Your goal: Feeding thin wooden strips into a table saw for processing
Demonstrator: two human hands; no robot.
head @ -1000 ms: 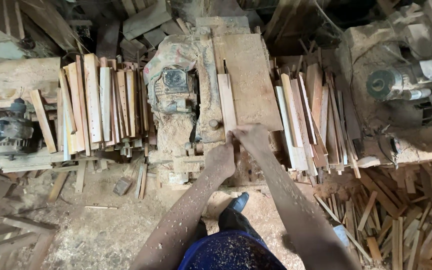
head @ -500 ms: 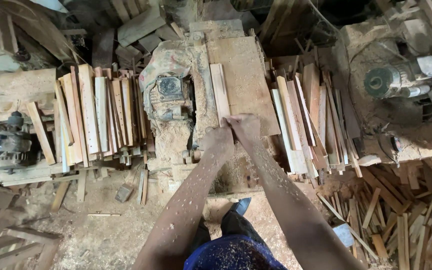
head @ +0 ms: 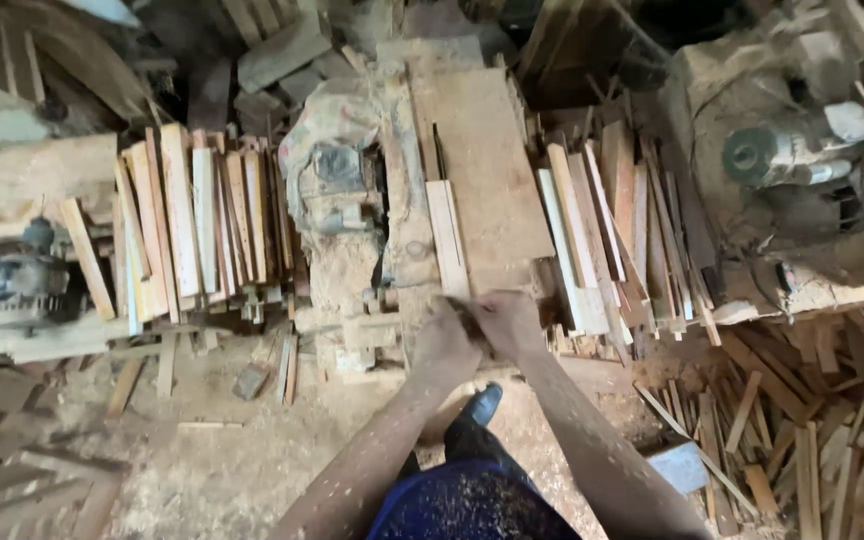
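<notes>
Left hand [head: 444,340] and right hand [head: 508,322] are clasped together on the near end of a strip [head: 447,238], which lies flat on the saw table [head: 487,160] alongside the blade slot [head: 439,152]. Risk: the sawdust-coated strip could slip, bringing fingers toward the slot. Stacked offcuts [head: 192,220] crowd both sides.

A small woodworking shop, seen from above. Ahead of the person's hands stands a sawdust-caked table saw [head: 472,180] with its motor [head: 332,175] just to their left. Stacks of cut wooden slats [head: 192,220] lie to the left and more slats [head: 612,230] to the right (offcuts [head: 812,420] spill across the floor there). Sawdust coats the ground [head: 222,460] beneath the hands.
</notes>
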